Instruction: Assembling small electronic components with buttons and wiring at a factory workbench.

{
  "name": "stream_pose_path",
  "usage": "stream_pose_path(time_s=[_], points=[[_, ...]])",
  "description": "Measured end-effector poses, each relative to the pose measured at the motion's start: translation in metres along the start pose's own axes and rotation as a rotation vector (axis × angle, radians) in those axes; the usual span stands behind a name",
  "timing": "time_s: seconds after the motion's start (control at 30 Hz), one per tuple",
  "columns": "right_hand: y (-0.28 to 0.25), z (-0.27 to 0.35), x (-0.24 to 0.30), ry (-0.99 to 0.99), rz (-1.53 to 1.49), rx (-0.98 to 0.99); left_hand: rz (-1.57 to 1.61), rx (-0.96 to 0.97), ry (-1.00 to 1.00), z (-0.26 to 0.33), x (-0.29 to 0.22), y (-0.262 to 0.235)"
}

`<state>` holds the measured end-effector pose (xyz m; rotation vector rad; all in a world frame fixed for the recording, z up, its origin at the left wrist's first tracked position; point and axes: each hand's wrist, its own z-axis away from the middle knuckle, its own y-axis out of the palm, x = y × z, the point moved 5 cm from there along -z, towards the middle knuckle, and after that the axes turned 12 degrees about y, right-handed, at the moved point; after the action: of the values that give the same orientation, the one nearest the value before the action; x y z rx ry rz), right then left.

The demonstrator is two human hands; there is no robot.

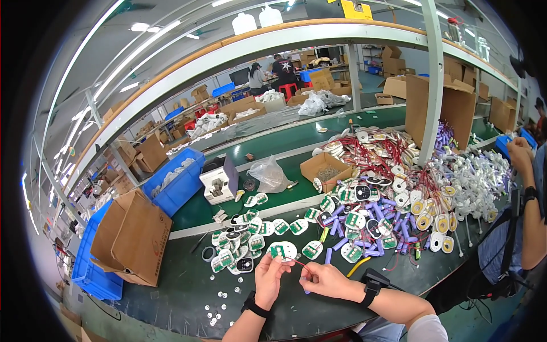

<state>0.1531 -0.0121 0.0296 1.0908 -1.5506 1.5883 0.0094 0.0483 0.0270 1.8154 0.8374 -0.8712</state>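
Note:
Near the table's front edge, my left hand [270, 278] is closed on a rounded white plastic housing with a green circuit board [283, 249] on it. From that board a thin red wire [298, 262] runs to my right hand [329, 281], whose thumb and fingers pinch it. A bit of purple shows under those right fingers; I cannot make out what it belongs to. Just beyond the hands lies another white housing with a green board [312, 249]. To the left spreads a pile of similar housings [239, 239]. Purple cylindrical battery cells [373, 216] lie beyond my right hand.
Small white caps [223, 294] dot the dark green tabletop. At the left stand a cardboard box [134, 236] and blue bins [176, 176]. A small white machine [219, 181] and a carton [326, 170] sit behind. A co-worker's hand [519, 155] is at far right.

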Motion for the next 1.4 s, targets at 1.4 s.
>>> stream_pose_path(time_s=[1.4], points=[[-0.136,0.012,0.016,0.026,0.165,-0.576,-2.039,0.336,0.164,-0.003,-0.046,-0.029]])
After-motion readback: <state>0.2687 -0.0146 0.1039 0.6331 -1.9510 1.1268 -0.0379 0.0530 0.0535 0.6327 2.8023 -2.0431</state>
